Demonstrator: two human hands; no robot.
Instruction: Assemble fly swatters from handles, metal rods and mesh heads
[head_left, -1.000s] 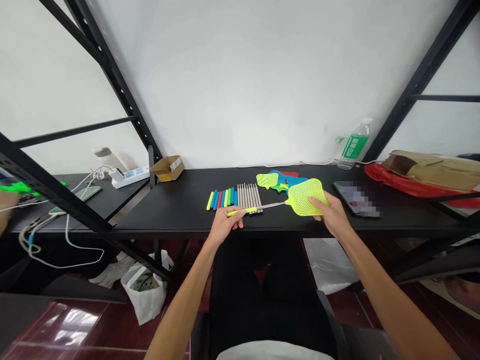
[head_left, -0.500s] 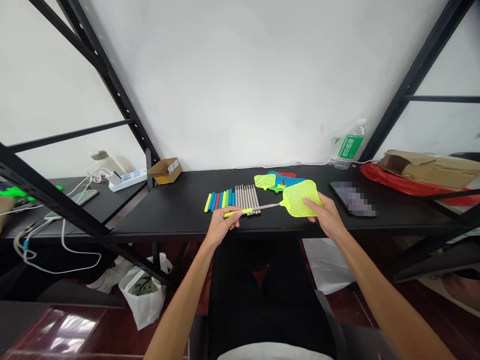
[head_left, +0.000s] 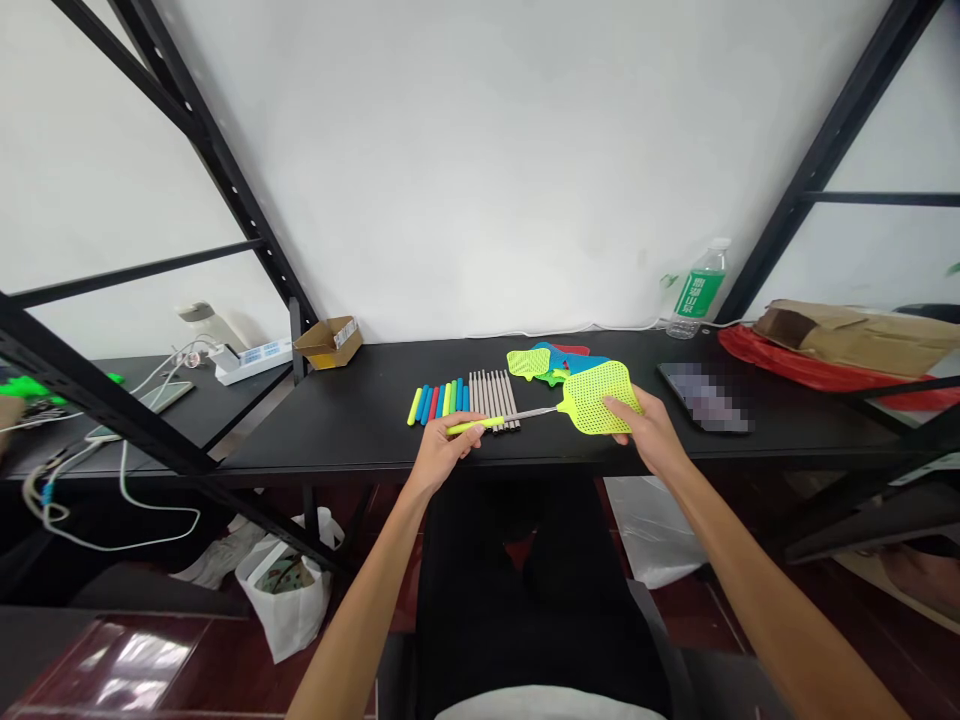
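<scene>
Yellow-green mesh fly swatter (head_left: 556,408) is held level over the black table (head_left: 360,420), long axis left-right; its grip end is pinched by the left hand (head_left: 441,449); its paddle is clasped by the right hand (head_left: 646,432); coloured handles (head_left: 439,399) lie just behind.

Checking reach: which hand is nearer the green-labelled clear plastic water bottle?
Right. The right hand sits below-left of the green-labelled clear plastic water bottle; the left hand is much farther left.

Water bottle (head_left: 697,291), phone (head_left: 702,397), cardboard box (head_left: 328,342) — all on black table (head_left: 352,425).
</scene>
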